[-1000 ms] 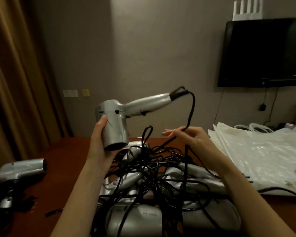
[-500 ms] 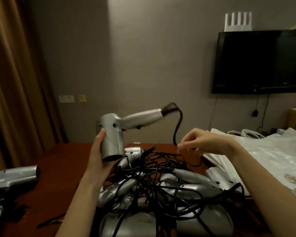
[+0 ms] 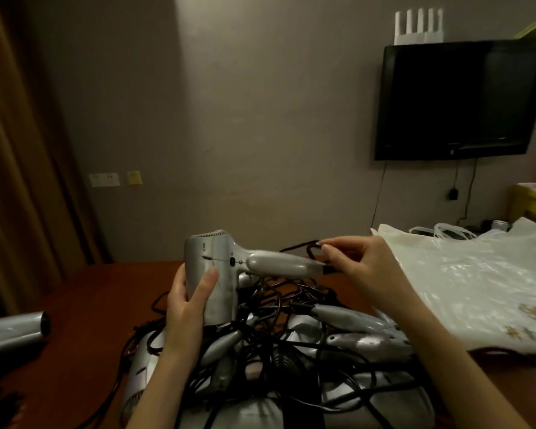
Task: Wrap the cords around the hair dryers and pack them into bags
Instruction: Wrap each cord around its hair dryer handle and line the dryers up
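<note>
So the silver hair dryer point(image 3: 212, 274) is held up in the air right over the big tangle, and everything else is easiest to place from it. The left hand point(image 3: 188, 300) is wrapped round its barrel, thumb pressed flat on the side. The right hand point(image 3: 358, 267) is at the far end of the handle, thumb and forefinger pinching a loop of the black cord point(image 3: 310, 247) just above where it leaves the handle.

Progress-wise I'd say barely started on this one: first loop is only being formed, nothing is wound round the handle yet. Right below the dryer sits the pile of more dryers point(image 3: 291, 351) with their cords all knotted together, so lots left. One more dryer point(image 3: 13, 329) lies well off to the left, can't tell if its cord is wrapped. Plastic bags point(image 3: 477, 289) are stacked flat to the right of the dryer, and none looks packed from here.

All of it is on a dark reddish-brown table point(image 3: 84, 305). Behind the dryer is a plain grey wall, with a wall-mounted TV point(image 3: 458, 97) up and to the right, a curtain point(image 3: 13, 150) to the left, and wall sockets point(image 3: 106, 179) in between. Lighting is dim.
</note>
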Demonstrator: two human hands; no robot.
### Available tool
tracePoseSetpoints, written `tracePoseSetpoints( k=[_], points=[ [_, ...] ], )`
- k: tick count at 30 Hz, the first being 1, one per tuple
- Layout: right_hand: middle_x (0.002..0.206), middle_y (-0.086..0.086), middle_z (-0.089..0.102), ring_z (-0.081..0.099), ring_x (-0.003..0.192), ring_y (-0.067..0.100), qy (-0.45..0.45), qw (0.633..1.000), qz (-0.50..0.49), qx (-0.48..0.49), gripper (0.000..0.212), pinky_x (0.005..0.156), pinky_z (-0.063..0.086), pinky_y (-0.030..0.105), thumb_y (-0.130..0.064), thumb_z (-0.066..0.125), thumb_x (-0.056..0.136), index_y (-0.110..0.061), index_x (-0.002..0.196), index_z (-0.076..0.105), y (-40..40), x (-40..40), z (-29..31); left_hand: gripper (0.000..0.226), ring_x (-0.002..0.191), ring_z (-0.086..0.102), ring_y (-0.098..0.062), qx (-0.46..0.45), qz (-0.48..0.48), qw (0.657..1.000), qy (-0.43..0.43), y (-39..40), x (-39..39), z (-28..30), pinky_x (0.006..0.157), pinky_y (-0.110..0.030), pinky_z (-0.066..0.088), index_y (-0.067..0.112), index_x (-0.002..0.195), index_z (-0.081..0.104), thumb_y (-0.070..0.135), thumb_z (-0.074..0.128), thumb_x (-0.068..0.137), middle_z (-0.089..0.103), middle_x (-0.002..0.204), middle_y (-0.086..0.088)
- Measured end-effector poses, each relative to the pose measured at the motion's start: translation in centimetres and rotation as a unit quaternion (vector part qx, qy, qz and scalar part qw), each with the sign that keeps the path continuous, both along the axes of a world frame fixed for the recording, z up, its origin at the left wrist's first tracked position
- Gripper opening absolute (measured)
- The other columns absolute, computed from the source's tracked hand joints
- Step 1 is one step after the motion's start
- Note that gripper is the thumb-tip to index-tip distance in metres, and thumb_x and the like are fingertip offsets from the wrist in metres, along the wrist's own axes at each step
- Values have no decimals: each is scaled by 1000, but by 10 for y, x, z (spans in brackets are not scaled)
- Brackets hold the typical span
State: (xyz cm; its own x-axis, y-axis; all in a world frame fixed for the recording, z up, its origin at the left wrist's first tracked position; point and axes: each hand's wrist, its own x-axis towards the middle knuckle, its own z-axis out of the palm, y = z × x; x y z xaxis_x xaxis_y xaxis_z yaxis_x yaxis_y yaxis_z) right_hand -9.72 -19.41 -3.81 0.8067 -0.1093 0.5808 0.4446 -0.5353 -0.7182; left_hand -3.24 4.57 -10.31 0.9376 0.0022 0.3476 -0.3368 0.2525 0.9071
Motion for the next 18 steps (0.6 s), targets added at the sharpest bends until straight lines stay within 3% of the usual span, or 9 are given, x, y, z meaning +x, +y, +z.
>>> tracePoseSetpoints(
  k=[3, 8, 11, 13, 15, 16, 18],
  points=[
    [62, -7, 65, 52, 48, 7, 21, 995, 81, 61, 25, 44, 41, 14, -11, 54, 93, -33, 100, 65, 14, -5, -25, 75, 90, 71, -23, -26, 25, 999, 1, 2, -1, -5, 68, -33, 53, 23, 124, 59, 61, 67, 59, 73, 103, -5],
    [55, -10, 52, 43, 50, 4, 82, 982, 145, 94, 28, 51, 39, 18, -16, 49, 95, -32, 108, 69, 9, -2, -45, 71, 85, 71, -19, -51, 23, 998, 11, 4, 3, -8, 69, -34, 52, 26, 119, 61, 61, 68, 57, 74, 99, -2],
    [58, -9, 54, 48, 54, 6, 117, 971, 196, 76, 29, 56, 41, 19, -30, 47, 90, -32, 109, 69, 6, -3, -47, 77, 85, 71, -17, -65, 13, 998, 20, 5, 3, -9, 69, -35, 53, 30, 116, 62, 66, 77, 49, 73, 100, -2],
    [59, -10, 56, 50, 53, 3, 137, 963, 227, 42, 25, 53, 41, 16, -31, 45, 91, -34, 96, 69, 7, -4, -48, 91, 82, 72, -17, -74, 9, 997, 15, 6, 0, -8, 64, -32, 56, 27, 117, 61, 72, 82, 41, 73, 97, -2],
    [58, -8, 55, 49, 51, 5, 151, 962, 227, 4, 26, 51, 39, 19, -36, 47, 91, -39, 79, 69, 8, -3, -51, 84, 79, 72, -17, -84, -3, 996, 14, 7, 0, -8, 60, -29, 57, 22, 118, 61, 66, 82, 50, 73, 98, -6],
    [57, -6, 54, 48, 50, 8, 160, 963, 215, -3, 25, 50, 38, 21, -39, 48, 91, -37, 80, 71, 7, -3, -51, 79, 79, 72, -18, -84, -14, 996, 12, 7, 0, -9, 60, -29, 58, 19, 119, 60, 61, 80, 56, 72, 100, -9],
    [55, -2, 55, 48, 48, 14, 168, 968, 183, -33, 32, 48, 38, 22, -44, 49, 90, -25, 89, 74, 4, -1, -49, 91, 82, 71, -24, -69, -31, 997, 5, 7, 0, -9, 62, -32, 58, 12, 124, 58, 64, 82, 53, 71, 104, -16]
  ],
)
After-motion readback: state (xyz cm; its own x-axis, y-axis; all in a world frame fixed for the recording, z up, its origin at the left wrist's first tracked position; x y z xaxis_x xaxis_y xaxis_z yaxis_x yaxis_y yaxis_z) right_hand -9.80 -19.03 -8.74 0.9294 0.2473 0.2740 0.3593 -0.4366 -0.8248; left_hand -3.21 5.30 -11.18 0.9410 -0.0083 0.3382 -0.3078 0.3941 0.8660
